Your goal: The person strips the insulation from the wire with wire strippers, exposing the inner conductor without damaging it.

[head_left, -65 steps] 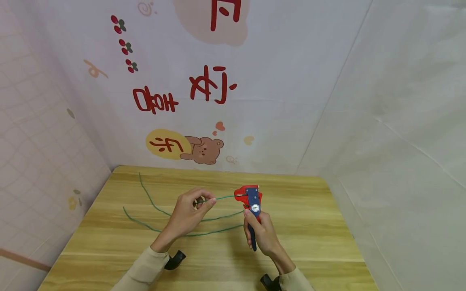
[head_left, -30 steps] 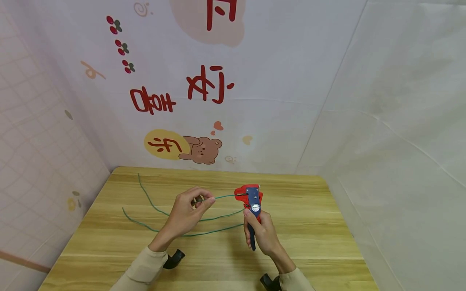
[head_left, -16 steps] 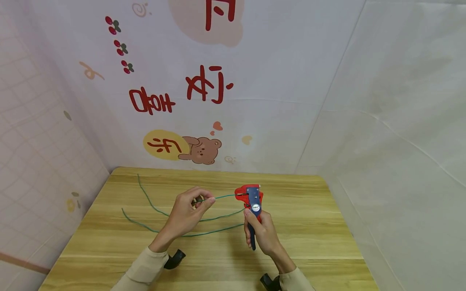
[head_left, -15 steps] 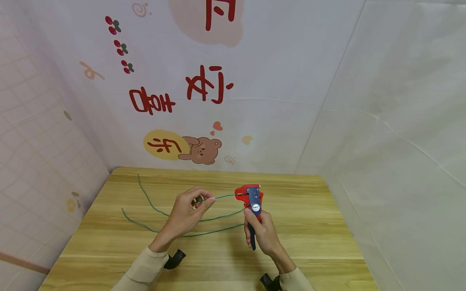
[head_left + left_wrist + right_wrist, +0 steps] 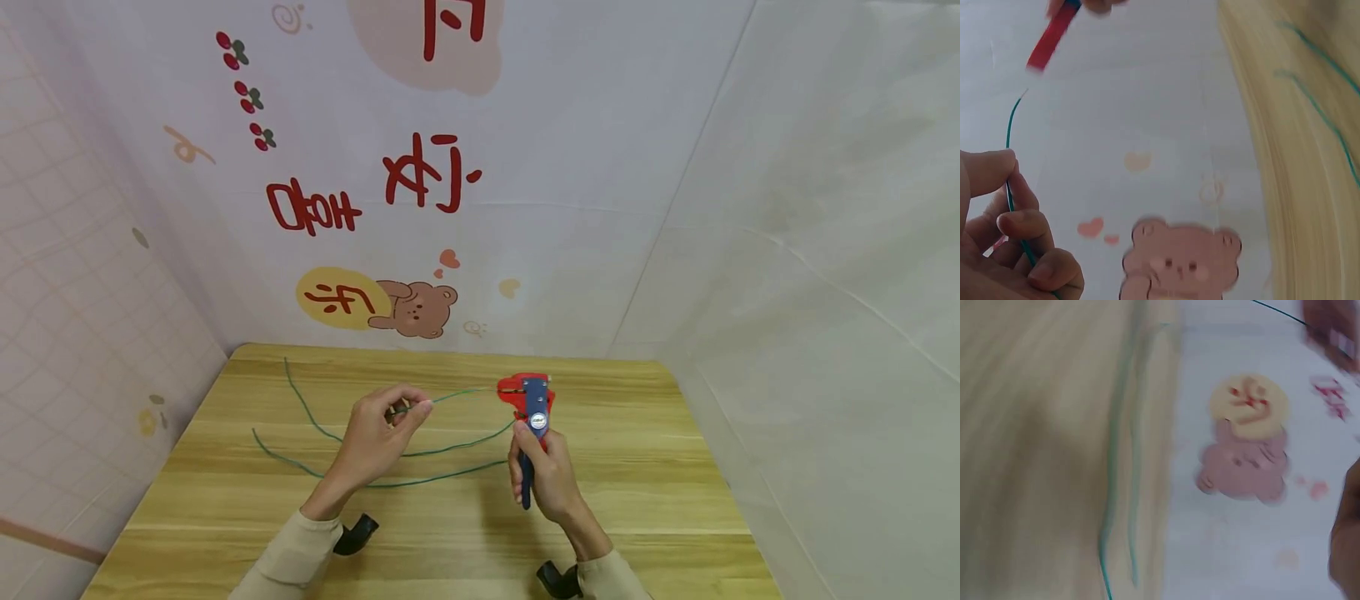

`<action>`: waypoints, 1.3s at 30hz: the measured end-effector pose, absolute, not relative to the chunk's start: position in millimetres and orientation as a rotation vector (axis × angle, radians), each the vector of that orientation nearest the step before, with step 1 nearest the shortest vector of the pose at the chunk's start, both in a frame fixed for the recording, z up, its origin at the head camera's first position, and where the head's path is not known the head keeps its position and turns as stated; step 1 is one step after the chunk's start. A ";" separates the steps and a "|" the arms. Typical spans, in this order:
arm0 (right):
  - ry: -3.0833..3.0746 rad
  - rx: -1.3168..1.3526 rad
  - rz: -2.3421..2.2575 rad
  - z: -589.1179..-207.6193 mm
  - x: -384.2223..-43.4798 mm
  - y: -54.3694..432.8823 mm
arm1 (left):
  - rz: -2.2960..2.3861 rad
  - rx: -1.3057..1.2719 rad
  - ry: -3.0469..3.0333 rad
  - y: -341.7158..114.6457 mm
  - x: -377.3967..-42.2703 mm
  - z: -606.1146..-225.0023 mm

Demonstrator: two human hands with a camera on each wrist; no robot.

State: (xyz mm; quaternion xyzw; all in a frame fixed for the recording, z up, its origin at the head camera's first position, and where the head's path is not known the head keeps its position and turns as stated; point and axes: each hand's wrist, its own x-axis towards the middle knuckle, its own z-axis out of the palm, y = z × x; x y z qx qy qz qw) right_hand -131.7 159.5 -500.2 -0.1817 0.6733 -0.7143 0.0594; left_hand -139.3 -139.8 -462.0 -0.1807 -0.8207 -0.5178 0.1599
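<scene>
Left hand (image 5: 373, 435) pinching green wire (image 5: 1009, 128), tip (image 5: 1023, 94) jutting beyond thumb (image 5: 990, 172)

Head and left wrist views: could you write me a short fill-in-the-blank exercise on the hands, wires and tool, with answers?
1. The hand gripping the tool is the person's ____ one.
2. Besides the wire pinched by the left hand, ____ more wires lie on the table.
3. In the left wrist view, the pinched wire's tip and the tool are ____ (touching or apart).
Answers: right; two; apart.
</scene>
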 end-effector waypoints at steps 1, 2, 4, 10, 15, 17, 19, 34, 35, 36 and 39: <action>2.045 -0.540 -2.192 -498.9 -132.2 164.1 | -1.476 -0.498 -2.347 -145.8 -138.9 -462.7; 2.052 -0.532 -2.220 -497.1 -132.6 169.2 | -1.468 -0.479 -2.348 -152.4 -138.3 -463.7; 2.099 -0.541 -2.235 -493.6 -133.9 179.8 | -1.471 -0.432 -2.360 -166.2 -136.1 -464.3; 2.133 -0.533 -2.206 -490.3 -136.8 194.3 | -1.468 -0.359 -2.380 -184.4 -131.8 -465.7; 2.114 -0.534 -2.234 -494.3 -136.5 199.7 | -1.437 -0.377 -2.386 -184.3 -132.4 -467.1; 2.114 -0.547 -2.234 -495.7 -136.2 201.2 | -1.422 -0.374 -2.386 -184.1 -132.4 -468.2; 2.109 -0.557 -2.228 -497.0 -136.0 202.6 | -1.415 -0.374 -2.384 -184.2 -132.1 -469.3; 2.056 -0.546 -2.161 -505.0 -132.4 210.9 | -1.341 -0.395 -2.417 -181.6 -133.3 -477.4; 2.054 -0.547 -2.158 -505.3 -132.2 211.3 | -1.342 -0.392 -2.421 -181.4 -133.5 -477.2; 2.052 -0.558 -2.153 -505.5 -132.1 211.7 | -1.340 -0.390 -2.424 -181.3 -133.6 -477.1; 2.044 -0.559 -2.143 -506.8 -131.8 213.8 | -1.335 -0.390 -2.428 -179.8 -134.7 -476.9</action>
